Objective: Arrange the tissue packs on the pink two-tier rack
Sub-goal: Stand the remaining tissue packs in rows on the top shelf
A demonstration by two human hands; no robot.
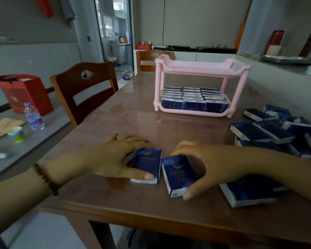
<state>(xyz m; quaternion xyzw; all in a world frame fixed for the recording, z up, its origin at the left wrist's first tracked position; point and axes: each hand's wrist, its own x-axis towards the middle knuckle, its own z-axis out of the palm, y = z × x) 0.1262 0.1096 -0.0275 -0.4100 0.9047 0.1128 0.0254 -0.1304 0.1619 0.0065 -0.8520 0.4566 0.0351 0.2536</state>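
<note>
Your left hand (115,157) grips the left pack (147,164), with the thumb along its near edge and the fingers curled over the far side. Your right hand (217,162) grips the right pack (178,175) the same way, thumb at its near corner. Both packs lie flat on the bench (133,114) near its front edge, just beside each other, the right one skewed.

The rack (159,85) stands well back. Its lower tier (190,113) is full, in three columns, and the top tier (201,69) shows no packs from this angle, so I judge these two belong up top. Square the right pack to the left one before you lift. Hold each by its long edges and carry it over the top tier's rim rather than nudging into it. Start at one end so the rows match those beneath. The pile (280,130) at your right holds the rest.

Each pack carries pale capital lettering under a crescent-like mark, too blurred to read surely. The left pack also has a small yellow-green badge. The label on the bottle (33,117) is unreadable.
</note>
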